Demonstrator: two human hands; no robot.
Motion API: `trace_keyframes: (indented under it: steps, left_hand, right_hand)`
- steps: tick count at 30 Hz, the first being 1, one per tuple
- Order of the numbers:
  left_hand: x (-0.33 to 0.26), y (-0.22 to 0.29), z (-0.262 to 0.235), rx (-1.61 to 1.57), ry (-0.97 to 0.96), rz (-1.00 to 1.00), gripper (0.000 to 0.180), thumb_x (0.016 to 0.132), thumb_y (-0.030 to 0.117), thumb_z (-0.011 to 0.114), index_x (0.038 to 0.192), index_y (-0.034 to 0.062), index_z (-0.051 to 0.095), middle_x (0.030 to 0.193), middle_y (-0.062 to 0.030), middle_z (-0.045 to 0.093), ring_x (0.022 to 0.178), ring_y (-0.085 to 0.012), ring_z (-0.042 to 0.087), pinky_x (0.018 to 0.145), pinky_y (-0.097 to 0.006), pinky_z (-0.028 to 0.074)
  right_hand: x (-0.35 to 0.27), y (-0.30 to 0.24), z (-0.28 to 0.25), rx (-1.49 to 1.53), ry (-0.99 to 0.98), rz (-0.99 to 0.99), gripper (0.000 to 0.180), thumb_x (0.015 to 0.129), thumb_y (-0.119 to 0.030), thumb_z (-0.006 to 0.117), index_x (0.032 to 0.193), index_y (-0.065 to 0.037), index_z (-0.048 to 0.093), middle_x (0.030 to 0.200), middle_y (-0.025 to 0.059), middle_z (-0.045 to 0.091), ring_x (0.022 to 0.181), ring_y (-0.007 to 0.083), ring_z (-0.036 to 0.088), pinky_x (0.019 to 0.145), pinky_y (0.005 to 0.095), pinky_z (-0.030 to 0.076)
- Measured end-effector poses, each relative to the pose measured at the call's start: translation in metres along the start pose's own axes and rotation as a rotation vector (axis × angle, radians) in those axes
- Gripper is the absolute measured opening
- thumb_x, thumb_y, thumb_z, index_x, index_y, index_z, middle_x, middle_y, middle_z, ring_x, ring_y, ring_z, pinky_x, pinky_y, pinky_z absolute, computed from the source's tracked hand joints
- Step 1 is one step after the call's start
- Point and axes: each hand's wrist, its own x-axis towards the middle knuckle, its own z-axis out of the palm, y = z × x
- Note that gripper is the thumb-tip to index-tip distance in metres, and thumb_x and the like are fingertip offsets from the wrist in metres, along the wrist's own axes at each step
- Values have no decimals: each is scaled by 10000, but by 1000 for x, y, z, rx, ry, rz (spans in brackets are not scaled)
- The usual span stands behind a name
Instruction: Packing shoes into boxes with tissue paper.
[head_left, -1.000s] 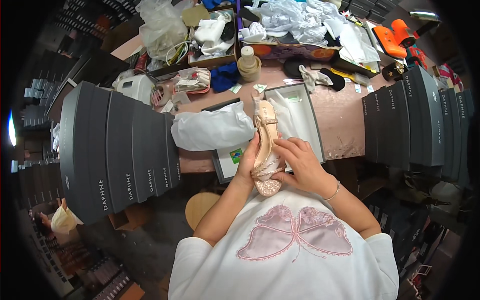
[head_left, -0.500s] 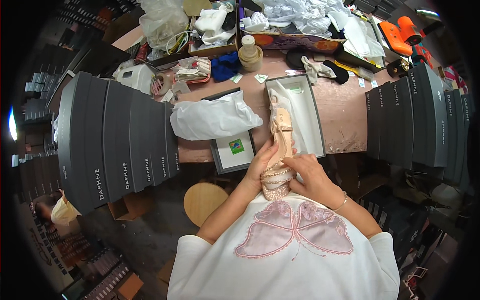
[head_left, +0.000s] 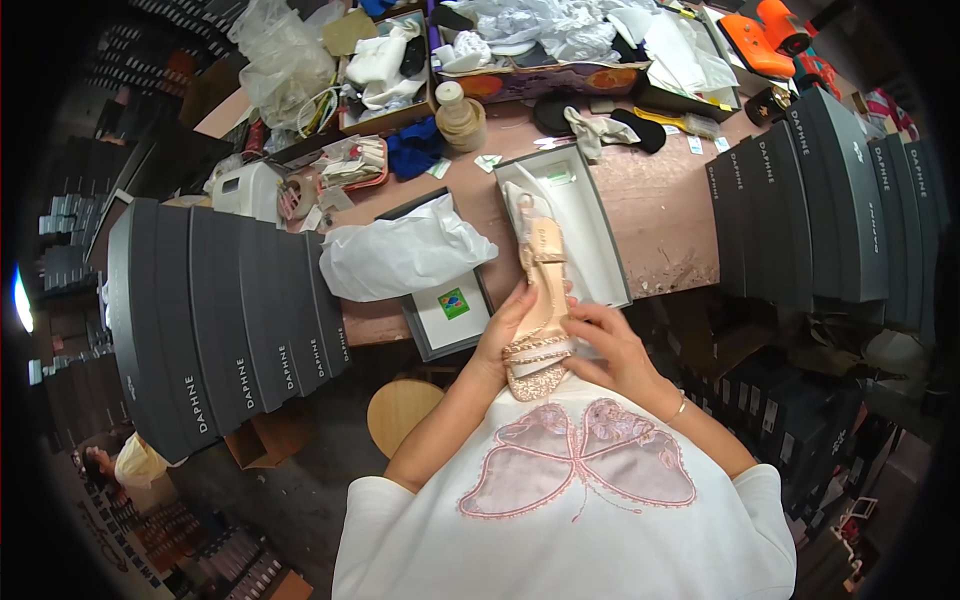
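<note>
- Sandal (head_left: 546,285): it is at the centre of the frame, strapped and rose-gold with a pale insole, its glittery toe toward the lower edge and its heel end toward the top.
- Left hand (head_left: 508,328): it grips the sandal along its left side, thumb up by the insole.
- Right hand (head_left: 617,350): its bent fingers are at the sandal's right edge, near the braided toe straps; I cannot tell whether they pinch anything.
- Grey box (head_left: 611,245): it lies uncovered right of centre, with white paper inside, partly behind the sandal.
- White paper bundle (head_left: 405,250): it lies left of centre, across a shallow grey tray (head_left: 426,325) bearing a green label (head_left: 454,304).
- Dark box stacks: one (head_left: 215,320) fills the left of the frame, another (head_left: 790,225) the right.
- Round wooden stool (head_left: 403,415): it is below centre-left, beside the left forearm.
</note>
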Motion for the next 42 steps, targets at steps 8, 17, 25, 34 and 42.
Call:
trace_keyframes:
  steps: [8,17,25,34,42]
  left_hand:
    - [1,4,-7,-111,17,17,440,991,269,481,1372,80,366,1227,-130,537,1119,-260,569,877,-417,541]
    - [0,3,-6,-57,0,-21,419,998,270,452,1366,76,397,1257,-157,537,1138,-268,566,914,-415,528]
    - [0,14,3,-17,-23,51,453,992,252,471,1394,94,335,1213,-131,529,1081,-251,580,880,-415,539]
    - [0,17,6,13,18,149,443,988,224,468,1385,90,326,1169,-126,538,1075,-248,581,868,-414,537]
    - [0,11,-2,27,61,207,447,995,227,451,1410,154,305,1213,-130,520,1071,-258,579,894,-443,519]
  right_hand:
    - [4,11,8,-158,11,-123,365,697,-98,754,1016,-44,585,873,81,601,803,252,580,743,356,452]
    - [7,5,11,-101,-146,-31,255,736,-30,676,968,-37,572,825,104,582,639,268,604,571,351,489]
    - [11,-7,2,160,-170,247,303,781,-18,638,1079,-40,594,933,123,621,680,174,614,603,281,502]
    - [26,-9,2,-22,-245,-32,399,769,-117,720,1140,-60,584,1032,128,604,845,295,631,711,354,521]
    - [34,-15,1,-251,-246,-163,392,751,-260,730,1071,-76,599,949,96,593,796,267,614,679,358,498]
